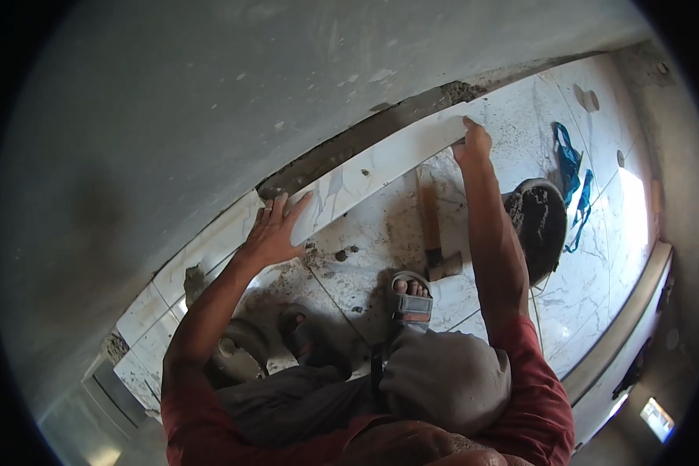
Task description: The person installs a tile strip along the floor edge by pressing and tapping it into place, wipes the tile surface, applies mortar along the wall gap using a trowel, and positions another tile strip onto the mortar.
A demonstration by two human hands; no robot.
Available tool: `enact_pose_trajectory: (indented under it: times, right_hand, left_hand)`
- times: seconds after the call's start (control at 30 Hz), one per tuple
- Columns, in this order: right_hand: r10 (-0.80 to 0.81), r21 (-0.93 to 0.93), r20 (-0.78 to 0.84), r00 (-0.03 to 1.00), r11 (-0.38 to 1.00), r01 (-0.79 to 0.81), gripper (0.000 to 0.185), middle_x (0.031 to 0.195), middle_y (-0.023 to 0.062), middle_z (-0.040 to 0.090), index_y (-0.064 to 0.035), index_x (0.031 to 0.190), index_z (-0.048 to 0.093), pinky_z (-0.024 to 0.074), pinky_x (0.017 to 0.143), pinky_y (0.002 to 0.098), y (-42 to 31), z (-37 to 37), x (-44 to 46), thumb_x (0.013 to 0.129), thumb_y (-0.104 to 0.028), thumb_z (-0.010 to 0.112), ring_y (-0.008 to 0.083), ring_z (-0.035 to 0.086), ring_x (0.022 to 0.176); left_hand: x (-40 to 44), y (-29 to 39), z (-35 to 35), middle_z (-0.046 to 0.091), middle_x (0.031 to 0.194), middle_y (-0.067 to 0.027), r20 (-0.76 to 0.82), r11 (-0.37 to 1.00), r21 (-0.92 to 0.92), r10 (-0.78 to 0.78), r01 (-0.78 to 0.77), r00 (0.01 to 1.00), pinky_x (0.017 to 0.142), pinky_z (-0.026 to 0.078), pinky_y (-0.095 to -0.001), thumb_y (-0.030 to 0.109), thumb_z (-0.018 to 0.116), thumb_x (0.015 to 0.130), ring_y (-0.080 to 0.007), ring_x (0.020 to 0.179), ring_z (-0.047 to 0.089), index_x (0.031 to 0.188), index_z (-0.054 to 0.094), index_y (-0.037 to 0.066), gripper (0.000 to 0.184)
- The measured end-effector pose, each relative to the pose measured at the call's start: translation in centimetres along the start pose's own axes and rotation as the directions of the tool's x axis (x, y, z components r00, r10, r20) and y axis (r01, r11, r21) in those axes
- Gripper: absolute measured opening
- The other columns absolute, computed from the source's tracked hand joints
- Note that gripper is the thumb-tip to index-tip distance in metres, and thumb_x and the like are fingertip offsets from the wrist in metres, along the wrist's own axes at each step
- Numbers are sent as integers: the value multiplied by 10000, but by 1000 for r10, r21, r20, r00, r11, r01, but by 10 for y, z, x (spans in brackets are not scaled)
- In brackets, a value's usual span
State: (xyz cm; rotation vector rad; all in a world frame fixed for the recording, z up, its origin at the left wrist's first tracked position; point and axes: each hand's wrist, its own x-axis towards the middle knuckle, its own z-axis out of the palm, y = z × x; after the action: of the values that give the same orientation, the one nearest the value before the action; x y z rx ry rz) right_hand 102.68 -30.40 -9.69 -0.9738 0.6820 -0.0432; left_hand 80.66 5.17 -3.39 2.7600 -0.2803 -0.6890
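Observation:
A long, narrow white marbled tile strip (380, 167) lies at a slant along the base of the grey wall, beside a dark gap of rough mortar (349, 144). Spread fingers of my left hand (274, 233) rest on the strip's left end, with the thumb apart. At the far right end, my right hand (474, 144) grips the strip's edge, its thumb on top and the other fingers partly hidden. Between my arms a hammer (433, 225) with a wooden handle lies on the dusty tiled floor.
A black bucket (537, 225) with mortar residue stands right of my right forearm. Blue straps or cloth (571, 167) lie beyond it. Another round container (239, 349) is by my left arm. Small debris (342, 255) dots the floor near my sandalled foot (412, 299).

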Motion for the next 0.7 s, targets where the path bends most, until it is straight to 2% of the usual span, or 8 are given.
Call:
enact_pose_trajectory:
  times: [0.17, 0.27, 0.33, 0.4, 0.47, 0.6, 0.67, 0.7]
  right_hand:
    - [-172, -11, -45, 984, 985, 172, 504, 1070, 141, 510, -92, 1253, 344, 511, 714, 493, 24, -1, 0, 780, -9, 494, 306, 568, 912]
    - [-127, -54, 0, 992, 990, 127, 503, 1124, 172, 493, -81, 1254, 327, 522, 773, 507, 29, -7, 13, 788, 57, 454, 333, 566, 976]
    - [-122, -57, 52, 991, 991, 125, 497, 1126, 176, 492, -73, 1252, 327, 521, 787, 505, 35, -8, 26, 790, 64, 449, 334, 565, 983]
    - [-125, -62, 93, 988, 989, 131, 490, 1129, 179, 490, -65, 1249, 327, 521, 802, 504, 39, -13, 39, 793, 71, 445, 335, 565, 990]
    - [-111, -96, 111, 988, 988, 122, 475, 1132, 185, 493, -49, 1241, 331, 518, 812, 509, 36, -9, 39, 796, 83, 436, 341, 564, 994]
    - [-153, -158, 19, 988, 975, 154, 475, 1130, 189, 498, -44, 1239, 334, 515, 819, 509, 39, -3, 39, 795, 89, 437, 342, 563, 996]
    - [-135, -136, 54, 989, 981, 141, 483, 1130, 188, 502, -35, 1248, 325, 508, 827, 507, 45, -12, 56, 795, 85, 444, 341, 562, 1000]
    - [-128, -122, 81, 988, 983, 137, 456, 1124, 184, 511, -14, 1238, 347, 501, 836, 495, 47, -15, 61, 801, 74, 446, 335, 562, 1005]
  left_hand:
    - [4, -8, -13, 288, 1329, -247, 50, 966, 2, -260, 260, 964, 1010, 284, -537, 292, 734, 626, -442, 1212, 345, 1436, 155, 247, 997]
    - [7, -23, 8, 295, 1318, -261, -124, 944, 19, -324, 329, 938, 964, 335, -527, 324, 741, 626, -455, 1165, 383, 1441, 119, 176, 1036]
    - [11, -27, 19, 239, 1362, -286, -197, 910, -171, -408, 379, 891, 993, 332, -504, 343, 741, 636, -479, 1197, 350, 1432, 75, 89, 1069]
    - [11, -26, 33, 208, 1378, -311, -205, 898, -228, -421, 376, 883, 1024, 318, -471, 329, 754, 626, -479, 1227, 323, 1423, 55, 57, 1095]
    - [8, -23, 43, 213, 1369, -312, -246, 810, -505, -466, 298, 850, 1011, 348, -433, 284, 772, 612, -451, 1225, 334, 1408, 68, 8, 1098]
    - [6, -43, 74, 372, 1277, -282, -404, 811, -517, -513, 274, 757, 950, 408, -375, 216, 770, 630, -359, 1143, 453, 1361, 178, -60, 980]
    - [12, -49, 79, 549, 1069, -135, 5, 100, -991, -643, 90, 766, 891, 404, -301, 127, 708, 716, -202, 959, 543, 1210, 435, -53, 592]
    - [15, -51, 82, 593, 880, -39, -24, 3, -1000, -675, -30, 738, 791, 403, -265, 65, 652, 746, -114, 834, 533, 1055, 550, -24, 337]
